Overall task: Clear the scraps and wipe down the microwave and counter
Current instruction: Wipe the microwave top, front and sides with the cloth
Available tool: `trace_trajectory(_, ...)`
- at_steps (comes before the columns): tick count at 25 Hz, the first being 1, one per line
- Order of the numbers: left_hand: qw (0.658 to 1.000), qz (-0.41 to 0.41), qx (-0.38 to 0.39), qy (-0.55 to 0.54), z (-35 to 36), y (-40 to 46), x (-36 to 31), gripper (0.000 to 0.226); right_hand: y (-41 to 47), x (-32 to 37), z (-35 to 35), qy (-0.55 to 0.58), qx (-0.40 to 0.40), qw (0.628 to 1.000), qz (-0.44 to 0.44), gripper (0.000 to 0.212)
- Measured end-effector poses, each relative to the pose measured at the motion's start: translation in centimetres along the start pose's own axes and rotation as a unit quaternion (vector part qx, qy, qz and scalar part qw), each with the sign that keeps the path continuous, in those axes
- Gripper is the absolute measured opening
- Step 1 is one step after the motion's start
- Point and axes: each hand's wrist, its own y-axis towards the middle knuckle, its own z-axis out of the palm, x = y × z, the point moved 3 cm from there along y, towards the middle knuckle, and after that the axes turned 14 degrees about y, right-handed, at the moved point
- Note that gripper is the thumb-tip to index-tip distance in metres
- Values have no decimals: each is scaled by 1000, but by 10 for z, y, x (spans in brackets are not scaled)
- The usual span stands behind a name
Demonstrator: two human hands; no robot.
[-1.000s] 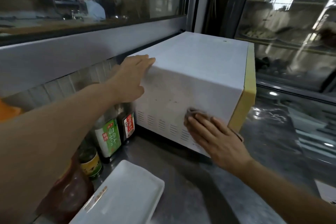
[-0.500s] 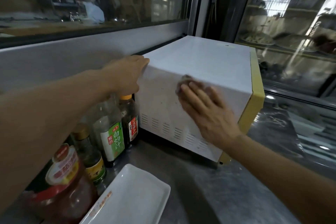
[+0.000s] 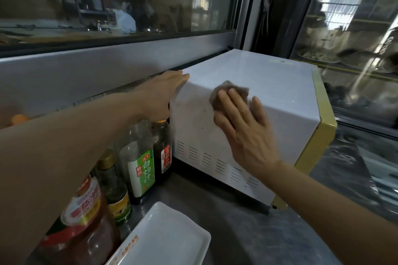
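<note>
A white microwave (image 3: 280, 101) with a yellow front stands on the grey metal counter (image 3: 237, 221), seen from its left side. My right hand (image 3: 243, 127) presses a brown cloth (image 3: 228, 90) flat against that side panel, close to its top edge, fingers straight. My left hand (image 3: 163, 94) rests flat on the microwave's rear top corner, bracing it. Small dark specks dot the side panel left of the cloth.
Several sauce bottles (image 3: 140, 161) and a red-labelled jar (image 3: 86, 221) stand left of the microwave against the wall. A white rectangular plate (image 3: 168, 236) lies at the front of the counter. Glass windows rise behind and to the right.
My right hand has slid the cloth up the microwave's side panel, from near the vents to the top edge. My left hand has stayed on the rear corner.
</note>
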Motion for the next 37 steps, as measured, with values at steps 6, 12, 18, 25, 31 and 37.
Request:
trace_trajectory(6, 1000, 1, 2, -14, -3, -3, -1, 84, -30, 10, 10, 8, 84, 988, -127, 46)
trace_trajectory(12, 1000, -2, 7, 9, 2, 0, 5, 96, 20, 18, 18, -3, 25, 998, -59, 52)
trace_trajectory(18, 999, -15, 20, 27, -3, -2, 10, 94, -13, 26, 27, 10, 153, 979, -136, 55)
trace_trajectory(25, 997, -62, 38, -25, -5, 2, 23, 105, 37, 33, 29, 24, 81, 992, -91, 58)
trace_trajectory(31, 994, -64, 82, -41, -3, 0, 27, 114, 61, 29, 17, 9, 84, 990, -115, 50)
trace_trajectory(37, 994, -61, 74, -57, -1, 0, 25, 117, 90, 32, 26, -16, 51, 991, -124, 61)
